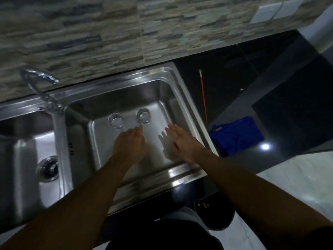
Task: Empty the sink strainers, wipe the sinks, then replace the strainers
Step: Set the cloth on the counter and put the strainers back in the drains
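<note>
Both my hands are down in the right sink basin of a steel double sink. Two round metal strainers lie side by side on the basin floor, towards the back. My left hand holds nothing, and its fingertips point at the gap between the two strainers, just short of them. My right hand hovers flat and empty near the basin's right wall, fingers stretched out. The left basin's drain hole shows dark. My hands hide the right basin's middle.
A blue cloth lies on the black counter right of the sink, beside a thin red stick. The faucet rises behind the divider. A stone-pattern tiled wall backs the counter. A dark round bin stands on the floor.
</note>
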